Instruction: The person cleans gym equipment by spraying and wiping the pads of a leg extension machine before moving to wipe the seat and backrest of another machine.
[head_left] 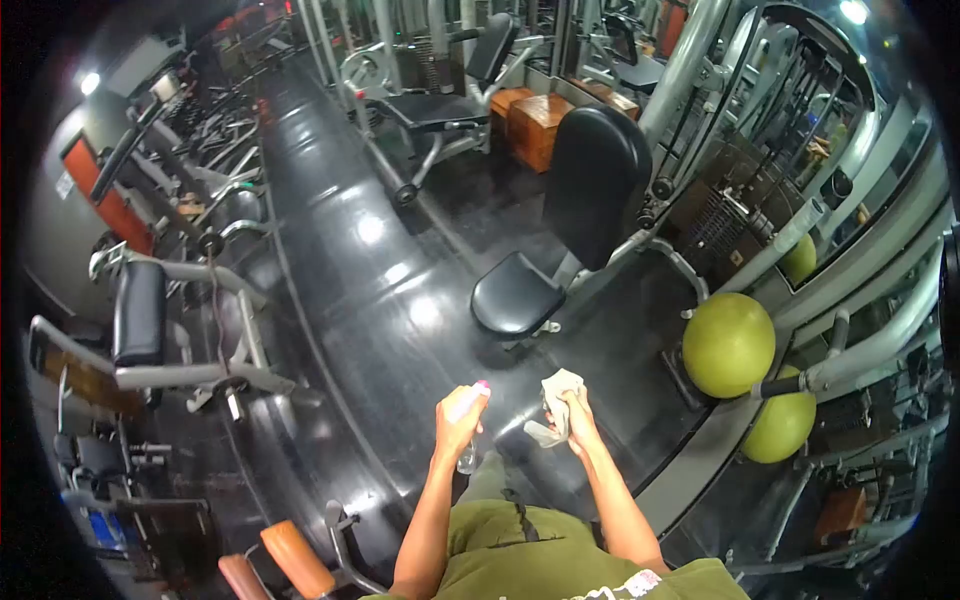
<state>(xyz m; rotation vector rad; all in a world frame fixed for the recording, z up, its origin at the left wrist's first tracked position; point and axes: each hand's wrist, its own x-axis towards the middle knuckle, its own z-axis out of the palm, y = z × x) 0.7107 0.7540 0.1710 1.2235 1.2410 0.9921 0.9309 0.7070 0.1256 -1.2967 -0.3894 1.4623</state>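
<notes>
My left hand (460, 415) is closed around the upper part of a spray bottle (466, 462). Its pink tip pokes out above my fingers and its clear body hangs below them. In my right hand (579, 420) is a bunched, off-white cloth (562, 383), with one end dangling to the left. Both hands are held out in front of my body, apart from each other, above the dark floor. Just beyond them stands an exercise machine with a black padded seat (517, 296) and an upright black backrest (597, 185); neither hand touches it.
Green exercise balls (729, 345) rest by the machine at right, with a mirror edge beside them. A black padded bench (140, 312) with a metal frame is on the left. Orange pads (297, 558) sit low at left. Wooden boxes (538, 130) stand farther back.
</notes>
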